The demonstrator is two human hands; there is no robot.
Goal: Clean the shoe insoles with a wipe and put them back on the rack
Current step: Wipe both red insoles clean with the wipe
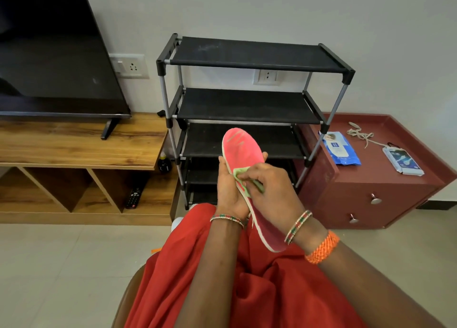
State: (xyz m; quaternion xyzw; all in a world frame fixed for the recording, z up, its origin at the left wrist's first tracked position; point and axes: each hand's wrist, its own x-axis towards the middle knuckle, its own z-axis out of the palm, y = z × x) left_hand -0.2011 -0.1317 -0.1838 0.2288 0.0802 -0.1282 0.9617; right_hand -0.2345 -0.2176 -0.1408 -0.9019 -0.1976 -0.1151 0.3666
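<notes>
A pink shoe insole (243, 152) with a white edge is held up in front of me, toe end pointing up. My left hand (228, 191) grips it from the left side at its middle. My right hand (272, 189) pinches a pale green wipe (241, 173) against the insole's pink face. The black shoe rack (249, 105) stands against the wall behind the insole, its fabric shelves bare. The insole's heel end reaches down to my right wrist.
A dark red cabinet (395, 191) right of the rack carries a blue wipes pack (342, 151), a second small packet (403, 163) and a loose lace (361, 136). A wooden TV unit (81, 149) with a television stands left. My red garment covers my lap.
</notes>
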